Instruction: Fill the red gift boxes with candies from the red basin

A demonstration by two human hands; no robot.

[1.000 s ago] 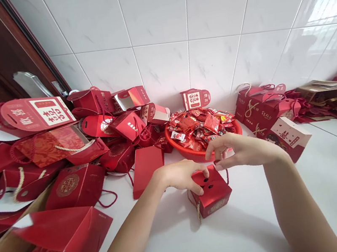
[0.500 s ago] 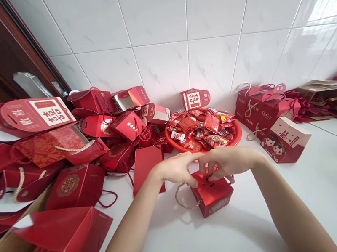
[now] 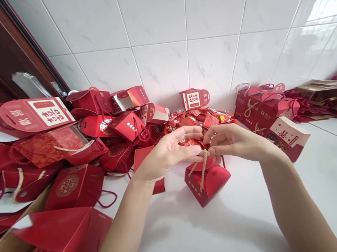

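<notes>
A small red gift box with folded top flaps is in front of me, turned at an angle and tilted. Its twisted beige rope handle is pulled upward. My left hand is closed at the top of the rope, thumb and fingers near its end. From the other side, the fingertips of my right hand pinch at the same spot. Just behind my hands, a red bowl of wrapped candies is partly covered by them. I cannot tell whether the box touches the white table.
Many red gift boxes are heaped on the left, some in a cardboard carton. Closed boxes stand to the right of the bowl. Farther right is an open carton. A white tiled wall runs behind.
My hands have moved from the box's top flaps up to its rope handle. The box has turned and moved slightly up, and the rope, earlier hanging at the left, is now raised.
</notes>
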